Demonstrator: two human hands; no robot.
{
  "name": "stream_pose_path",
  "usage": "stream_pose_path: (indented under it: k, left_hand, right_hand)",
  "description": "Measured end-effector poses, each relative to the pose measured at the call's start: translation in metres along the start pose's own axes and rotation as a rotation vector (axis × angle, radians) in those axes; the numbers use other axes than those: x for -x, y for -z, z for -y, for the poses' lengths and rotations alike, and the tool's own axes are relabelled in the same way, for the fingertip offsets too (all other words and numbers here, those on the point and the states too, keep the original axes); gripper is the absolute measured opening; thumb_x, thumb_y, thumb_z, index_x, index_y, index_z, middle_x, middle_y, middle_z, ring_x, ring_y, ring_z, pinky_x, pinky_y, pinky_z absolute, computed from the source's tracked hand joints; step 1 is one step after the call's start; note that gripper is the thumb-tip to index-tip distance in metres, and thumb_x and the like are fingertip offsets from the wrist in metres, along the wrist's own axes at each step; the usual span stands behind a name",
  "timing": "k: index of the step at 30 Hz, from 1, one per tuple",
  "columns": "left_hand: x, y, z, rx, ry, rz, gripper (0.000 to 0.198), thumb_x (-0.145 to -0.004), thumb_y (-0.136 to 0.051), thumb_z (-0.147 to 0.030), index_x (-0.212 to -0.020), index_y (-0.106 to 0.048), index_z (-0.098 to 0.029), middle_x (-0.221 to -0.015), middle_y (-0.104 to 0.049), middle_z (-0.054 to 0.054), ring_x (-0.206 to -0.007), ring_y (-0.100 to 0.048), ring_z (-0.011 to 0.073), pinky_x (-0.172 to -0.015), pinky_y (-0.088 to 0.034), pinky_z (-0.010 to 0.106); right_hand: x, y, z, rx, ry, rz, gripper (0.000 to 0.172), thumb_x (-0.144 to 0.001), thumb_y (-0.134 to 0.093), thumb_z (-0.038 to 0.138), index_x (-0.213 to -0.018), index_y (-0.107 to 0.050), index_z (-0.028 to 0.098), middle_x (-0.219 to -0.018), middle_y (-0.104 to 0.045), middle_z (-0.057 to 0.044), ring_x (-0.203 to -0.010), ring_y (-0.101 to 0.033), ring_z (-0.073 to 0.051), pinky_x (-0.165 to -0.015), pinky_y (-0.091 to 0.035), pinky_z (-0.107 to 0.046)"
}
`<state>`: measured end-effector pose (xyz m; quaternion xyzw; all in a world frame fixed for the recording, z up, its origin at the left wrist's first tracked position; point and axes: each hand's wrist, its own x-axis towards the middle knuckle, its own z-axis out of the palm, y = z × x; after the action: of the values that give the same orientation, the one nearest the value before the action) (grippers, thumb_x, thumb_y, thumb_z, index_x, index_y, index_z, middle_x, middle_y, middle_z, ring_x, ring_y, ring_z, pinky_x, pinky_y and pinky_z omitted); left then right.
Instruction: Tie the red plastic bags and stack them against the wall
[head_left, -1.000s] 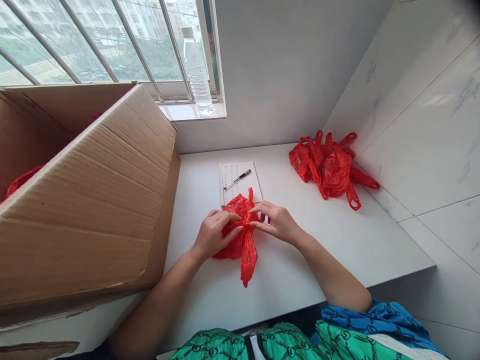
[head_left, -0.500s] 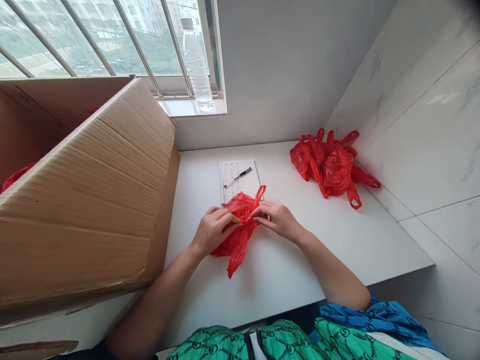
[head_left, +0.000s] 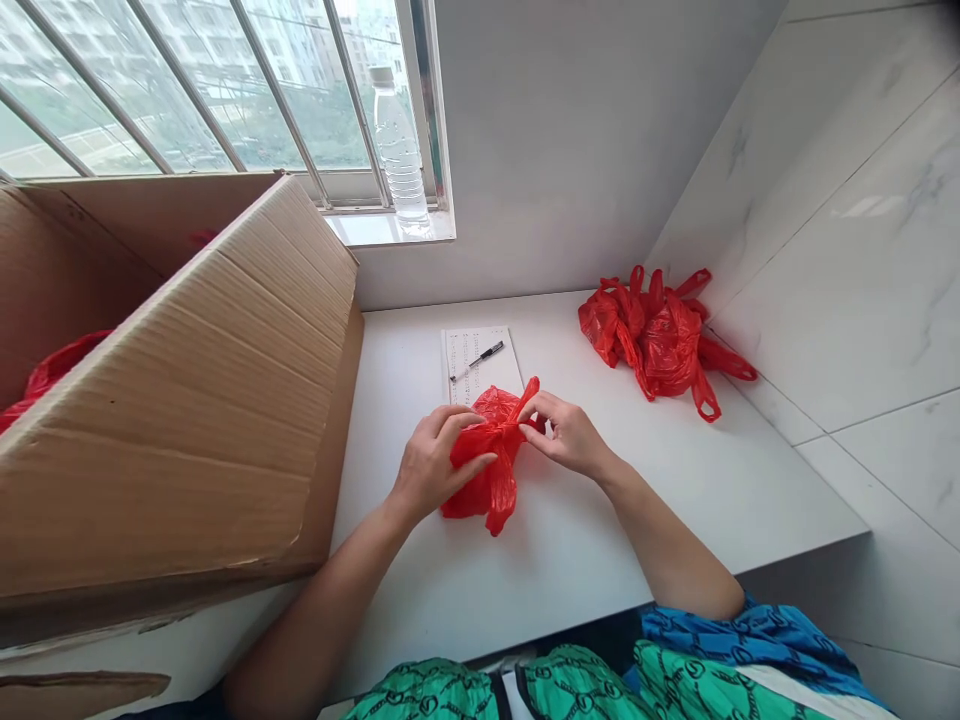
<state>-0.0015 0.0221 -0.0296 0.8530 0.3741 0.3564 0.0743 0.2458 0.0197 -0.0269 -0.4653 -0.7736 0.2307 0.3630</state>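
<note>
A red plastic bag [head_left: 472, 490], gathered at its top, rests on the white table in front of me, with one handle sticking up and another hanging toward me. My left hand [head_left: 436, 455] is around its left side, thumb spread from the fingers and the bag's plastic between them; some fingertips are hidden. My right hand [head_left: 566, 432] pinches the gathered plastic on the right between thumb and fingers. What the bag contains cannot be seen. Just behind it lies a notepad [head_left: 499, 372] with rows of marks, and a black-and-clear pen [head_left: 480, 359] on top.
Several red bags [head_left: 667, 345] lie heaped at the back right by the tiled wall. A large open cardboard box [head_left: 195, 420] stands close on the left, with red plastic [head_left: 56, 370] inside. A water bottle [head_left: 401, 155] stands on the windowsill. The white table [head_left: 675, 480] ends near my body.
My left thumb has spread away from its fingers, which were pinching the gathered plastic. The bag has shifted slightly right and its hanging handle is closer in. My right hand still pinches the plastic.
</note>
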Motion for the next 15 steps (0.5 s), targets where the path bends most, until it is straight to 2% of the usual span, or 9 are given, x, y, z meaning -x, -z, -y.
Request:
stream_pose_path:
  k: [3, 6, 9, 15]
  left_hand:
    - [0.002, -0.009, -0.007, -0.061, -0.037, 0.048, 0.009, -0.092, -0.062, -0.031, -0.098, -0.062, -0.024, -0.096, -0.07, 0.002, -0.092, -0.064, 0.0199, -0.084, -0.046, 0.035]
    - [0.003, -0.014, -0.007, -0.077, -0.084, -0.007, 0.007, -0.094, -0.06, -0.025, -0.088, -0.062, -0.022, -0.085, -0.07, 0.0, -0.08, -0.064, 0.0167, -0.077, -0.044, 0.032]
    - [0.003, -0.015, -0.004, -0.087, -0.133, -0.035, 0.009, -0.093, -0.061, -0.023, -0.085, -0.061, -0.022, -0.085, -0.071, -0.001, -0.078, -0.063, 0.0154, -0.078, -0.044, 0.032]
    - [0.002, -0.014, 0.001, -0.108, -0.122, -0.011, 0.011, -0.093, -0.062, -0.028, -0.087, -0.058, -0.021, -0.083, -0.068, 0.0, -0.075, -0.062, 0.0155, -0.077, -0.045, 0.031]
  right_hand:
    - [0.002, -0.008, 0.005, 0.041, -0.012, 0.001, 0.017, -0.09, -0.063, 0.036, -0.101, -0.061, 0.024, -0.094, -0.069, 0.0, -0.061, -0.058, -0.012, -0.061, -0.046, -0.027]
    - [0.002, -0.014, 0.008, 0.079, 0.0, 0.004, 0.019, -0.091, -0.063, 0.041, -0.098, -0.062, 0.024, -0.09, -0.07, -0.001, -0.065, -0.06, -0.013, -0.063, -0.045, -0.027]
    - [0.002, -0.016, 0.011, 0.068, 0.015, 0.05, 0.014, -0.094, -0.06, 0.035, -0.089, -0.064, 0.023, -0.086, -0.069, 0.0, -0.071, -0.061, -0.014, -0.062, -0.043, -0.026]
    - [0.002, -0.016, 0.013, 0.106, 0.022, 0.093, 0.008, -0.093, -0.058, 0.024, -0.086, -0.062, 0.023, -0.086, -0.068, 0.001, -0.069, -0.059, -0.013, -0.061, -0.04, -0.025]
